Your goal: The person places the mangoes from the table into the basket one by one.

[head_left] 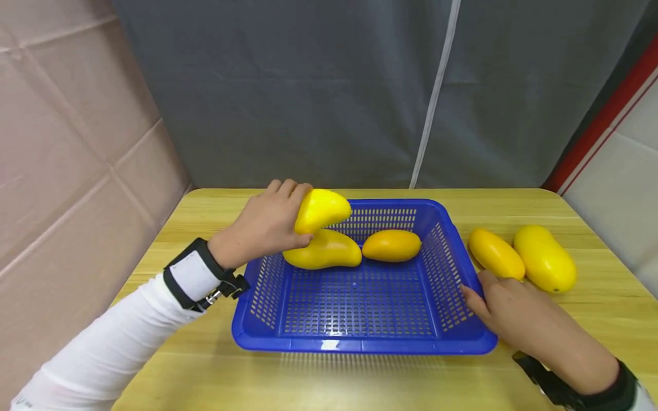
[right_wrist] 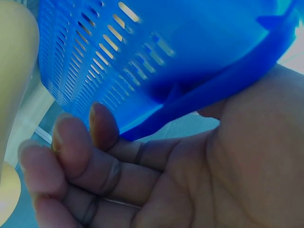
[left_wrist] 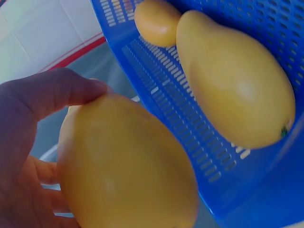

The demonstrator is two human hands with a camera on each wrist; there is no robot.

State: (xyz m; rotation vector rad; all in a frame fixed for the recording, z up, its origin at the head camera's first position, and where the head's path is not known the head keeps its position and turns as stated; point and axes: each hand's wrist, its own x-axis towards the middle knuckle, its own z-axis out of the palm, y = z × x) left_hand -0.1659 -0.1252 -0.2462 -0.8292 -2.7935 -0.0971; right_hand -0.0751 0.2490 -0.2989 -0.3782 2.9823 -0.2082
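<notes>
My left hand (head_left: 268, 218) grips a bright yellow mango (head_left: 324, 210) over the back left of a blue plastic basket (head_left: 362, 345). In the left wrist view the thumb lies along one side of this mango (left_wrist: 128, 161), with fingers round the other. Inside the basket, a long mango (head_left: 323, 250) lies on the left, its end by a smaller orange-yellow mango (head_left: 392, 246). At the basket's right wall, my right hand (head_left: 519, 308) holds the rim (right_wrist: 213, 90), thumb on the inner side and curled fingers (right_wrist: 71, 147) outside, below the rim.
Two more mangoes, a slimmer one (head_left: 496, 254) and a fatter one (head_left: 545, 258), lie side by side on the wooden table (head_left: 205, 365), right of the basket. A grey curtain (head_left: 308, 97) hangs behind the table, with a tiled wall (head_left: 77, 142) at the left.
</notes>
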